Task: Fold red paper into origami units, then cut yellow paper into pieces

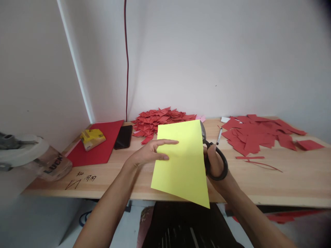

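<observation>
A sheet of yellow paper (181, 165) is held up over the front part of the table, tilted toward me. My left hand (150, 152) grips its left edge, with thumb and index finger on the front face and the other fingers hidden behind. Black-handled scissors (224, 165) are in my right hand (216, 163), the thumb through one loop. Their blades are at the paper's right edge, mostly hidden behind it; a bit of metal shows near the top right corner. I cannot tell whether the blades are apart.
Folded red paper pieces (165, 116) are heaped at the back, with loose red pieces (256, 134) and a marker (219, 136) to the right. On the left are red sheets (103, 155), a yellow packet (93, 138), a phone (123, 137) and a clear jar (55, 163).
</observation>
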Motion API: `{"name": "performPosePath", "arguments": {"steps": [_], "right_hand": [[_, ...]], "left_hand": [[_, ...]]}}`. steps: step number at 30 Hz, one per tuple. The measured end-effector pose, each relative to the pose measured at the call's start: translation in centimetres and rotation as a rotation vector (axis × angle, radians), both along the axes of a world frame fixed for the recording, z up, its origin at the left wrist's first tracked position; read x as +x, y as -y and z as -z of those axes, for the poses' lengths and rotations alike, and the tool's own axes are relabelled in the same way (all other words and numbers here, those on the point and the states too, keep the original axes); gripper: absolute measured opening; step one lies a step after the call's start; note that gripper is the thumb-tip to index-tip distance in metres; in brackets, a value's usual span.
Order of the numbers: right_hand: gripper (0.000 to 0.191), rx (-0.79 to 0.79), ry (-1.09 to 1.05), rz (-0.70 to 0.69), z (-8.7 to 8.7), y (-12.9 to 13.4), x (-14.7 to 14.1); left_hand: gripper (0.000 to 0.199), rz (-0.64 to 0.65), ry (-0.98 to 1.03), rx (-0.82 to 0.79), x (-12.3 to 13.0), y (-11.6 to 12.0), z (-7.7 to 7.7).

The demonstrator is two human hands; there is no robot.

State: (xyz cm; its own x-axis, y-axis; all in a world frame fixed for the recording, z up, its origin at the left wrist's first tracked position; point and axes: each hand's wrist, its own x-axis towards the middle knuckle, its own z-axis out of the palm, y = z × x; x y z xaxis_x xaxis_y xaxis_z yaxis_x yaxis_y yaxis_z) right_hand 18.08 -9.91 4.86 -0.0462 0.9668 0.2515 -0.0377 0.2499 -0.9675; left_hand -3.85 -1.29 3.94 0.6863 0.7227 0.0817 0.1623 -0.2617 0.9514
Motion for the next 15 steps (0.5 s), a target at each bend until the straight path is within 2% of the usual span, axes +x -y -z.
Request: {"name": "performPosePath", "arguments": {"steps": [5,15], "right_hand": [[0.070,-0.036,0.010,-0.030,-0.6,0.1,-0.2],[0.072,-0.064,-0.123,-0.102,0.9,-0.8,0.2]], "left_hand": [[0.057,-0.002,-0.003,-0.020,0.1,0.2,0.0],[0.056,0.024,-0.011,-0.044,0.0,0.1,0.0]]}}
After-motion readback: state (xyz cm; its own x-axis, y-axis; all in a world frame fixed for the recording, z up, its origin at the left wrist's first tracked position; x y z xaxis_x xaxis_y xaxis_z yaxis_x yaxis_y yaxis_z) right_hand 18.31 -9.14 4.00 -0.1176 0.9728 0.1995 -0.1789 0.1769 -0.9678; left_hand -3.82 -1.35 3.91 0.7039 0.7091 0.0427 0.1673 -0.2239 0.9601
